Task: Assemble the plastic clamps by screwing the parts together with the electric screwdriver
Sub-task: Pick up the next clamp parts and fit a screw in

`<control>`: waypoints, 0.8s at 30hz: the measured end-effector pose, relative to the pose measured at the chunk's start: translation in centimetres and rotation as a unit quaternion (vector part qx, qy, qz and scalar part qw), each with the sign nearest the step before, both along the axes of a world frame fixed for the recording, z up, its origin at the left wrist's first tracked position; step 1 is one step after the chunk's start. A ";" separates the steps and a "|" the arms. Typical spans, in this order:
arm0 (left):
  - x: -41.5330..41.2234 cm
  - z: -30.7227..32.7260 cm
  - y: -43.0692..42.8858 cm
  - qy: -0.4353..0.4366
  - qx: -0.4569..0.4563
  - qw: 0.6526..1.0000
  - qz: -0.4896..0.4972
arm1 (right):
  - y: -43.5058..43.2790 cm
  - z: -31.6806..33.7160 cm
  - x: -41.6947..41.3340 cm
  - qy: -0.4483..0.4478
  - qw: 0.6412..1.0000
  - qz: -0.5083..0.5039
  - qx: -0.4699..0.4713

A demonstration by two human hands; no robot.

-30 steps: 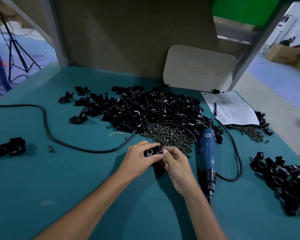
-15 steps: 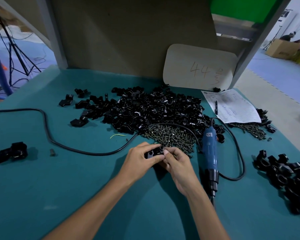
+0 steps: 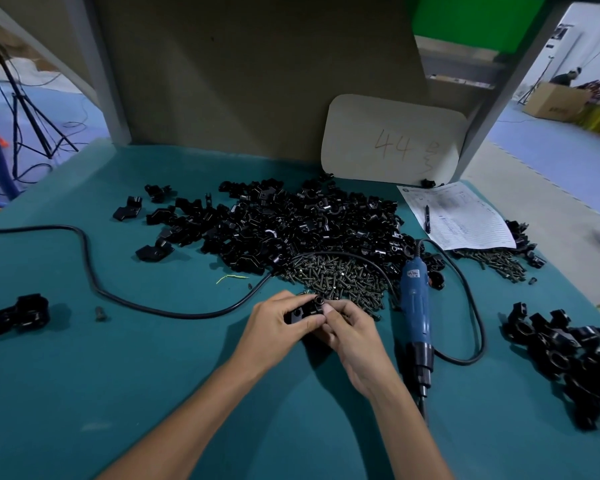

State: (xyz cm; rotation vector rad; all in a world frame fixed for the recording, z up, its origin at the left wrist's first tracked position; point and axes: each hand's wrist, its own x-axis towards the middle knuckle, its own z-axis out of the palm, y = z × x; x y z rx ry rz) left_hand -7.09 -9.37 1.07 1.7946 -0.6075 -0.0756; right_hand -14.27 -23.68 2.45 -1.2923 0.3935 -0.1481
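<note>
Both hands meet over the teal table just in front of the screw pile (image 3: 340,275). My left hand (image 3: 278,323) grips a black plastic clamp part (image 3: 303,309) from the left. My right hand (image 3: 354,327) pinches the same clamp from the right, fingertips at its top hole. The blue electric screwdriver (image 3: 415,306) lies on the table to the right of my right hand, tip towards me, and neither hand touches it. A large heap of loose black clamp parts (image 3: 291,223) spreads behind the screws.
A black power cord (image 3: 94,271) loops across the left of the table (image 3: 118,375). Assembled clamps (image 3: 575,358) pile at the right edge; one more (image 3: 18,313) sits far left. A paper sheet with a pen (image 3: 458,216), more screws (image 3: 496,261) and a card marked 44 (image 3: 392,140) stand at the back right.
Both hands stay on the clamp part in the same spot, with only small finger shifts. The view has tilted slightly.
</note>
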 end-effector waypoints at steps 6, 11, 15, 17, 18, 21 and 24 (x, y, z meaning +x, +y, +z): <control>0.4 -0.3 -0.1 0.010 -0.006 1.000 0.025 | -1.6 1.0 1.1 0.028 0.952 -0.055 -0.300; 0.4 -0.4 -0.2 0.028 -0.017 0.999 0.043 | -3.5 2.8 5.2 0.021 0.803 0.042 -0.594; 0.5 -0.3 -0.1 0.021 -0.017 0.998 0.049 | -3.7 2.6 7.7 0.035 0.692 0.145 -0.706; 0.5 -0.3 -0.1 0.018 -0.012 0.999 0.050 | -3.7 2.4 7.8 0.037 0.626 0.162 -0.762; 0.5 -0.3 -0.1 0.016 -0.010 0.998 0.052 | -3.6 2.5 7.7 0.036 0.594 0.173 -0.784; 0.5 -0.3 -0.1 0.011 -0.002 0.999 0.053 | -3.5 3.6 7.2 0.025 0.598 0.173 -0.782; 0.4 -0.2 -0.1 0.004 -0.003 0.999 0.054 | -4.5 5.3 5.9 0.012 0.753 0.064 -0.654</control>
